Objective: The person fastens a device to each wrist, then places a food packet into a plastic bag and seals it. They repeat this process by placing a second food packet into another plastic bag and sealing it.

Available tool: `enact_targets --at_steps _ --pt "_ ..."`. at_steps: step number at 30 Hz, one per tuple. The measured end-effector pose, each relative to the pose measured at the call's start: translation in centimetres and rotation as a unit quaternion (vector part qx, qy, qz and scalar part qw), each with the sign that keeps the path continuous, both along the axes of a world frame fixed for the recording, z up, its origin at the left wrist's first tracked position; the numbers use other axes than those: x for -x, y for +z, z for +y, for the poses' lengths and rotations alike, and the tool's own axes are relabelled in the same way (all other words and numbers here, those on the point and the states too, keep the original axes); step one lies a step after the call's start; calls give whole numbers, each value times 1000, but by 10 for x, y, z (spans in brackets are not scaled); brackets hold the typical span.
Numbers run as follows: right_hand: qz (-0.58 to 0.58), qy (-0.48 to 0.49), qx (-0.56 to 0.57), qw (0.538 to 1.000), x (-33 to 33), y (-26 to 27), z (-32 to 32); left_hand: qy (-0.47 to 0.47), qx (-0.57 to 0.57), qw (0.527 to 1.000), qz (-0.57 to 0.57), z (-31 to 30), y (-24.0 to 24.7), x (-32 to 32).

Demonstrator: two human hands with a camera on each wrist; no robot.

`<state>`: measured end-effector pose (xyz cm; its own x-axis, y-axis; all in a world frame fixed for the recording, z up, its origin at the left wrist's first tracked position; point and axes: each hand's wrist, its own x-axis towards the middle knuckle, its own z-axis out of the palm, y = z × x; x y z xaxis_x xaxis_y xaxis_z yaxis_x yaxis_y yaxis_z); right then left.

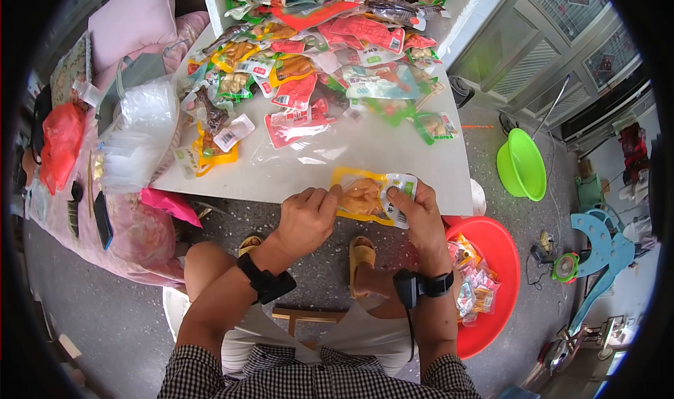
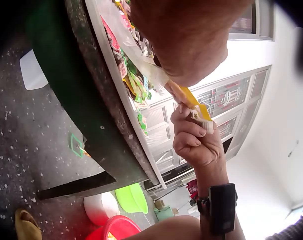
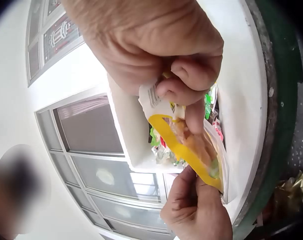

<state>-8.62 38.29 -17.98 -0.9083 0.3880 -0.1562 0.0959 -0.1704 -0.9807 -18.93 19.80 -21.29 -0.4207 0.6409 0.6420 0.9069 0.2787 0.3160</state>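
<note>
A yellow-edged clear packet with brownish food inside [image 1: 361, 197] is held level between both hands over the table's front edge. My left hand [image 1: 307, 220] pinches its left end between thumb and curled fingers. At the white, printed right end, my right hand [image 1: 420, 220] grips with the thumb on top. In the left wrist view the right hand [image 2: 199, 142] has its fingers curled round the packet's end. The right wrist view shows the left hand [image 3: 199, 212] pinching the yellow edge [image 3: 179, 147].
Many colourful packets [image 1: 295, 90] are heaped at the table's back. A red basin [image 1: 509, 272] with small packets stands at the right, a green basin [image 1: 523, 164] beyond. Clear plastic bags [image 1: 144, 118] lie at the left, near a pink cushion [image 1: 133, 16].
</note>
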Motion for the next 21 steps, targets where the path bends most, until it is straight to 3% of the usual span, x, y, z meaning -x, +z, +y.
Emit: enact_targets --at_steps 2,5,9,13,16,19,21 --pt "1 -10 69 998 4 4 -6 -9 -3 1000 4 -1 1 -1" --pt "18 -51 102 993 17 -36 -14 -15 -24 999 -26 -2 3 -1" --pt "-44 37 105 993 28 -26 -38 -14 -69 995 -77 1 3 -1" --pt "-130 87 -108 982 27 -9 -29 2 -59 991 -118 -3 4 5" --pt "-130 110 -66 983 33 -17 -24 -11 -44 995 -93 -5 0 5" --pt "-40 104 33 993 46 -28 -39 -47 -15 996 -75 -6 4 4" --pt "14 95 24 995 55 -43 -50 -63 -37 995 -72 -5 3 4"
